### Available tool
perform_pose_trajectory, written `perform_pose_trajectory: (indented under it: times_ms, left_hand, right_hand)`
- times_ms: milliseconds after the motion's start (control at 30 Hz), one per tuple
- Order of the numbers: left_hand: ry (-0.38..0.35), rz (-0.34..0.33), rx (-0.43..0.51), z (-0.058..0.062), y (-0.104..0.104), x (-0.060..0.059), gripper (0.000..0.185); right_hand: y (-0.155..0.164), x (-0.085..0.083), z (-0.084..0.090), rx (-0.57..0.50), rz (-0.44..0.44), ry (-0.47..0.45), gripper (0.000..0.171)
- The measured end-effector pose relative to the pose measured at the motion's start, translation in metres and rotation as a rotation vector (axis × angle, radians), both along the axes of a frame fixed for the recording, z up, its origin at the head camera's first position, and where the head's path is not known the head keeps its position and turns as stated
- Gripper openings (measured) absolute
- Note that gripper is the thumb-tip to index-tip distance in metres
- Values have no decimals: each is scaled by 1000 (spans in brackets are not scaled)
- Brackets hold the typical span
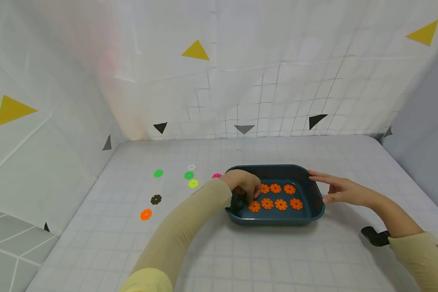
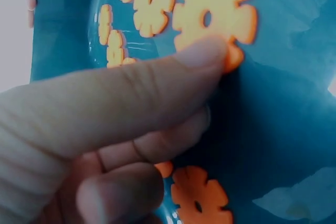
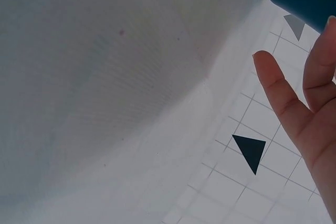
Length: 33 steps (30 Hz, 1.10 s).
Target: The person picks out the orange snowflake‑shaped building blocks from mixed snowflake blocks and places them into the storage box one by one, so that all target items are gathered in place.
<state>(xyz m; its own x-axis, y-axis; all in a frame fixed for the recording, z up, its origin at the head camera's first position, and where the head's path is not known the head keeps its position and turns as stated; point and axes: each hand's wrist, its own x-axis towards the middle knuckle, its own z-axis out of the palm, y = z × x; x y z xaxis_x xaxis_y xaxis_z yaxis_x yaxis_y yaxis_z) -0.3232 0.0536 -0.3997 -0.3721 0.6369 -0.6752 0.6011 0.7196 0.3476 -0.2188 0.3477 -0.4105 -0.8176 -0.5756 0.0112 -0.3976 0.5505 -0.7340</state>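
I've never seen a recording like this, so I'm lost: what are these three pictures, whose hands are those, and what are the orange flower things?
There is no machine here: a person works with two bare hands and wears three cameras. The wide picture comes from the head, looking down at a table covered in white gridded cloth. The other two come from the wrists, very close up.

On the table stands a dark blue tray with orange discs shaped like flowers laid flat in rows. The left hand reaches into the tray; its wrist camera shows the fingertips on the edge of one orange disc, though whether the grip has closed on it is unclear. The right hand lies open against the tray's right rim.

Left of the tray lie loose discs in green, white, pink, yellow, black and orange.
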Motion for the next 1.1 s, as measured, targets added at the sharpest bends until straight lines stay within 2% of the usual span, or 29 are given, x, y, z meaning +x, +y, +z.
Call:
perform_pose_trajectory:
  times_ms: [233, 367, 500, 633, 767, 867, 967, 1100]
  left_hand:
    - [8, -14, 34, 0, -2, -1, 17]
    - [17, 6, 75, 6, -4, -1, 17]
    - [26, 18, 155, 20, -8, -2, 17]
    - [23, 49, 238, 41, -22, -4, 17]
    - [69, 78, 327, 61, -48, -3, 20]
    - [123, 106, 351, 73, -74, -2, 27]
    - [157, 171, 356, 78, -106, -1, 30]
    - [180, 269, 381, 76, -157, -1, 29]
  right_hand:
    - [0, -1, 1, -2, 6, 4, 60]
    - [0, -2, 0, -4, 14, 12, 60]
    - [1, -2, -1, -15, 18, 10, 60]
    - [2, -2, -2, -30, 26, 4, 59]
    - [2, -3, -3, -31, 30, 10, 59]
    - [2, -3, -3, -24, 22, 14, 59]
    - [2, -2, -2, -12, 10, 13, 59]
    - [2, -1, -1, -1, 2, 18, 59]
